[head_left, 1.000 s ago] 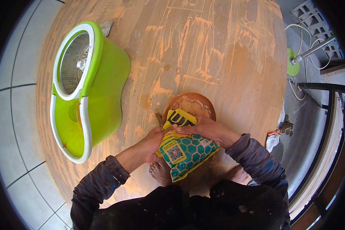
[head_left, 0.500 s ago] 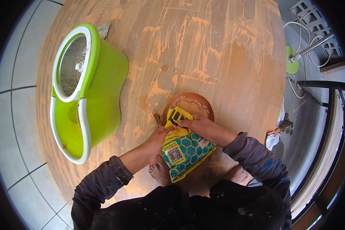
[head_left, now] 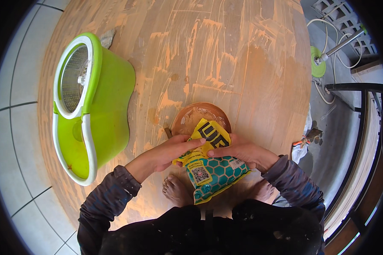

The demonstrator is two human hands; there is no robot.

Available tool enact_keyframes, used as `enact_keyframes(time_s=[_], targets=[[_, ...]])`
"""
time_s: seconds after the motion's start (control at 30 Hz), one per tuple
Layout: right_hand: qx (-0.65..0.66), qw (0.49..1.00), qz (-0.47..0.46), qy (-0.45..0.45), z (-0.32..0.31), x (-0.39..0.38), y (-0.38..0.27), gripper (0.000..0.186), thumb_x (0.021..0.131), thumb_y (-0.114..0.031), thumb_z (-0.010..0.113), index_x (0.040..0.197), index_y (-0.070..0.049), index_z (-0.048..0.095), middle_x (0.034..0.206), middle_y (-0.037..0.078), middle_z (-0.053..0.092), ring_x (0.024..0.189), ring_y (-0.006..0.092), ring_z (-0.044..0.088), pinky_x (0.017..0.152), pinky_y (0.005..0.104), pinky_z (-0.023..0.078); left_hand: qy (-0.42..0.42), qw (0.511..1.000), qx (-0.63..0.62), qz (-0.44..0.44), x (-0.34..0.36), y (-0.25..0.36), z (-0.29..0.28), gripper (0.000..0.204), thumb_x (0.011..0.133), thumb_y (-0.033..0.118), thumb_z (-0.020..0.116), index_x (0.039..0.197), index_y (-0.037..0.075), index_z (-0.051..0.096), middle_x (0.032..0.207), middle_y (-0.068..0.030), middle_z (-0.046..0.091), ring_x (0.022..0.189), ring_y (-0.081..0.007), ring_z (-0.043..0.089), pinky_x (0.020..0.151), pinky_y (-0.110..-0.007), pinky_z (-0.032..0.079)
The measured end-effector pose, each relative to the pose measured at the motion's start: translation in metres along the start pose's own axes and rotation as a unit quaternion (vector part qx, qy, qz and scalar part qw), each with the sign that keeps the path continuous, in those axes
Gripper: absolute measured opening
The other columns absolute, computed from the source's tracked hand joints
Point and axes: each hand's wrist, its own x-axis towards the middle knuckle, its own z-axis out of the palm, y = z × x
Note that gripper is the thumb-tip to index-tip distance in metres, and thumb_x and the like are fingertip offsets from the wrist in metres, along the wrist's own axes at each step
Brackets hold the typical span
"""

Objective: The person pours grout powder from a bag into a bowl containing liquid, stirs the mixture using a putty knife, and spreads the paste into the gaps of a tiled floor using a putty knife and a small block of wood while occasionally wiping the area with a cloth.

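Hands meet over a yellow-and-teal plastic pouch with a honeycomb print [head_left: 212, 168], held above the wooden floor [head_left: 225, 55] just in front of a round brown clay bowl [head_left: 201, 119]. The left hand [head_left: 168, 152] pinches the pouch's yellow upper edge, fingers [head_left: 190, 145] narrow and closed on the film; the right hand [head_left: 242, 149] grips the same top from the other side, thumb pressed in. The pouch looks soft, crinkly and part-filled, sagging at its lower end, so it probably handles best held near the top corners. A lime-green mop bucket with a steel spinner basket [head_left: 89, 106] stands well apart at left. Bare feet [head_left: 176, 191] show below.
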Motion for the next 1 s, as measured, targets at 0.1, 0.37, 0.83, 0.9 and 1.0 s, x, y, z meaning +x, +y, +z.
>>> enact_keyframes(time_s=[0.1,0.37,0.83,0.9,1.0], targets=[[-0.019,0.999,-0.024,0.018,-0.002,-0.002,0.001,0.043,0.082,-0.025,0.085,0.115,-0.003,0.069,0.099,0.007,0.074,0.084,0.0127,0.071,0.077,0.0269,0.058,-0.020,1.000,0.012,0.000,0.006,0.007,-0.002,0.053,0.098,0.041,0.064,0.131,0.001,0.055,0.118,-0.0084,0.066,0.104,-0.0161,0.067,0.084,-0.031,0.056],[-0.022,0.998,-0.019,0.052,-0.008,0.016,-0.010,0.034,0.086,-0.022,0.080,0.111,-0.002,0.069,0.090,0.006,0.075,0.069,0.0116,0.072,0.062,0.0241,0.059,0.019,0.993,-0.112,0.009,0.014,0.014,0.012,0.045,0.095,0.026,0.071,0.127,0.000,0.052,0.114,-0.0116,0.067,0.098,-0.0166,0.070,0.082,-0.030,0.061],[0.025,0.992,-0.010,0.119,0.000,0.014,-0.004,0.026,0.099,-0.025,0.064,0.108,0.000,0.066,0.085,0.007,0.074,0.063,0.0123,0.071,0.054,0.0249,0.058,-0.014,0.988,-0.141,0.054,0.030,0.001,0.016,0.038,0.099,0.026,0.067,0.121,-0.001,0.053,0.099,-0.0098,0.070,0.082,-0.0157,0.073,0.069,-0.028,0.062],[0.022,0.992,-0.018,0.125,0.004,0.009,0.002,0.026,0.099,-0.026,0.063,0.108,-0.001,0.066,0.085,0.007,0.074,0.063,0.0124,0.071,0.055,0.0254,0.058,-0.008,0.987,-0.151,0.049,0.032,-0.006,0.022,0.034,0.099,0.024,0.065,0.121,0.001,0.054,0.100,-0.0095,0.070,0.083,-0.0156,0.072,0.071,-0.028,0.062],[0.020,0.984,0.004,0.180,0.004,0.003,0.020,0.031,0.101,-0.031,0.059,0.109,-0.002,0.066,0.084,0.006,0.073,0.063,0.0132,0.071,0.056,0.0266,0.058,-0.002,0.987,-0.157,0.023,0.030,-0.011,0.038,0.029,0.099,0.022,0.062,0.120,0.003,0.056,0.102,-0.0088,0.070,0.086,-0.0153,0.071,0.074,-0.029,0.060]])
